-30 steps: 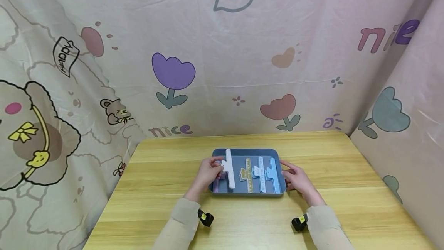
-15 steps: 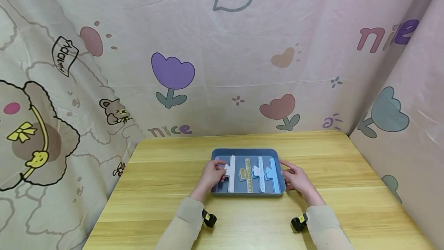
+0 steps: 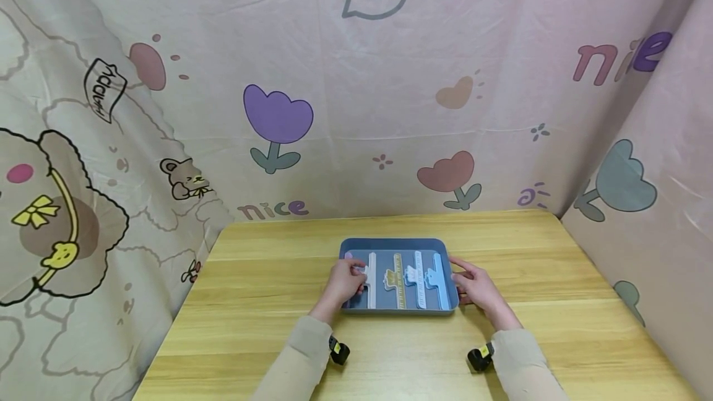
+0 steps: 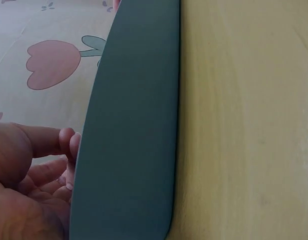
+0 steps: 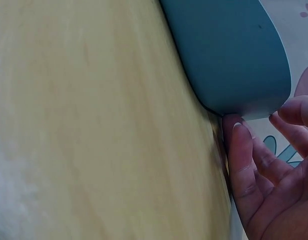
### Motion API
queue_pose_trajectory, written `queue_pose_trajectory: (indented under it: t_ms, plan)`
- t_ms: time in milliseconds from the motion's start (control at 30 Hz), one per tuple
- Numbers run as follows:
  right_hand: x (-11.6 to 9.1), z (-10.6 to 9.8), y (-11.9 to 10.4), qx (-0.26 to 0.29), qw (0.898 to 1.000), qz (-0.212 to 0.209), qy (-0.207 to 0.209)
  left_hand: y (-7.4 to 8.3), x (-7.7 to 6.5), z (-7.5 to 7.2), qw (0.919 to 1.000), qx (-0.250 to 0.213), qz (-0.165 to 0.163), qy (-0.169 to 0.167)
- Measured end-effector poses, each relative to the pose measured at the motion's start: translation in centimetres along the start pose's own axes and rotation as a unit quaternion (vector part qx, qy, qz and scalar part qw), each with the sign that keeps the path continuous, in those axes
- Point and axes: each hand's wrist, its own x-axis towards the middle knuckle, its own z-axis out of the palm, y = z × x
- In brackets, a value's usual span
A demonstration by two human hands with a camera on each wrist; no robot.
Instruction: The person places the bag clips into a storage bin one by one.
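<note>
A blue-grey tray (image 3: 395, 244) holds a row of long-jawed bag clips. My left hand (image 3: 344, 280) reaches over its left side and pinches the handle of a white clip (image 3: 372, 286), which lies lengthwise in the tray. Beneath that hand a purple clip (image 3: 348, 255) is mostly covered. To the right lie a yellowish clear clip (image 3: 398, 280), a clear-white clip (image 3: 420, 280) and a light blue clip (image 3: 442, 283). My right hand (image 3: 478, 286) touches the tray's right end with fairly straight fingers (image 5: 242, 150). In the left wrist view, the tray wall hides the clips.
The tray stands on a wood-grain table (image 3: 267, 277). A printed curtain (image 3: 356, 79) hangs behind the table and along both sides. Black wrist cameras (image 3: 340, 351) sit at both cuffs.
My left hand has lowered the white clip from a tilted position above the tray to lie straight in it, moving slightly right. My right hand stays at the tray's end.
</note>
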Motion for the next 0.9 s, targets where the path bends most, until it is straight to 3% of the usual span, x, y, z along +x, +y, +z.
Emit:
queue_pose_trajectory:
  t_ms: [433, 633, 900]
  plan:
    - [0.6, -0.2, 0.6, -0.005, 1.0, -0.001, 0.006, 0.3, 0.0, -0.1, 0.9989, 0.044, 0.001, -0.014]
    - [0.7, -0.1, 0.8, -0.006, 1.0, 0.0, 0.005, 0.3, -0.2, -0.5, 0.9969, 0.075, 0.013, -0.02]
    - [0.6, -0.3, 0.3, -0.013, 1.0, -0.006, -0.002, 0.9, -0.7, -1.4, 0.9948, 0.099, 0.006, -0.026]
